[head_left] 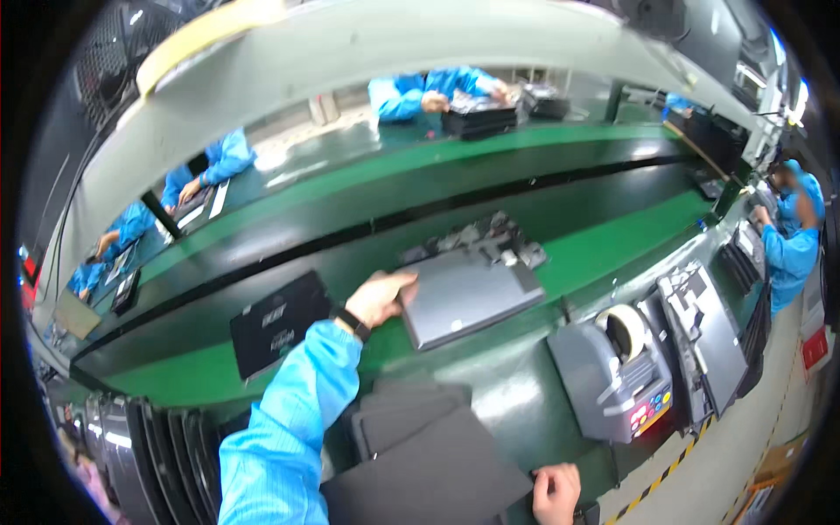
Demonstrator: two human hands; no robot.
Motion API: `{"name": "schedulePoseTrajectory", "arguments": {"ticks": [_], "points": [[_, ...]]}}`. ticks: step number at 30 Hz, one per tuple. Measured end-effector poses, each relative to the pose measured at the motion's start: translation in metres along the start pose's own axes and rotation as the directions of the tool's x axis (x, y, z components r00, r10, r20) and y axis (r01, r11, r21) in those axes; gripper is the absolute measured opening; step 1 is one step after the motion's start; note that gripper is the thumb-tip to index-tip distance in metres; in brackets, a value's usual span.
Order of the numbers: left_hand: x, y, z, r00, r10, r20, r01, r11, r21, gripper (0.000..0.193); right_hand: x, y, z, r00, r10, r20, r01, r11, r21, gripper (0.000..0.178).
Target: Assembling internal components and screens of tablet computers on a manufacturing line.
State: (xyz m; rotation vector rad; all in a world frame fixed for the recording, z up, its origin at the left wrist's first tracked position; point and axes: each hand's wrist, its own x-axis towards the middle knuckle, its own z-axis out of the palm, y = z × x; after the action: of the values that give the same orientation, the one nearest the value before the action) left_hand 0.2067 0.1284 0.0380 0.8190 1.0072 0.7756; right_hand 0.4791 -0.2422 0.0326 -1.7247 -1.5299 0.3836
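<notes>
My left hand (381, 299), reaching forward in a blue sleeve with a dark wristband, grips the left edge of a grey laptop-like panel (468, 297). The panel lies tilted over a dark cluster of parts (490, 234) on the green strip. At the lower right, my right hand (557, 493) is closed, its fingers curled at the corner of a flat black sheet (429, 468). Whatever is between those fingers is too small to make out. Under the black sheet are more dark pads (407, 407). A black laptop lid (278, 324) lies left of my left hand.
A grey tape dispenser (582, 385) with a tape roll stands at right, beside open laptop parts (700, 337). Several black panels (157, 446) stand upright at lower left. A pale overhead beam (385, 39) crosses the top. Co-workers in blue (792, 236) work across and at right.
</notes>
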Motion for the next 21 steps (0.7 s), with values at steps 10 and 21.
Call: {"name": "schedulePoseTrajectory", "arguments": {"ticks": [10, 21], "points": [[-0.290, 0.002, 0.027, 0.907, 0.271, -0.322, 0.234, 0.311, 0.921, 0.053, 0.014, -0.042, -0.027, 0.872, 0.246, 0.423, -0.460, 0.705, 0.540, 0.023], [-0.400, -0.118, 0.096, 0.860, 0.275, -0.429, 0.080, 0.758, 0.647, 0.027, 0.114, -0.084, 0.038, 0.939, 0.035, 0.342, -0.218, 0.829, 0.515, 0.038]]}}
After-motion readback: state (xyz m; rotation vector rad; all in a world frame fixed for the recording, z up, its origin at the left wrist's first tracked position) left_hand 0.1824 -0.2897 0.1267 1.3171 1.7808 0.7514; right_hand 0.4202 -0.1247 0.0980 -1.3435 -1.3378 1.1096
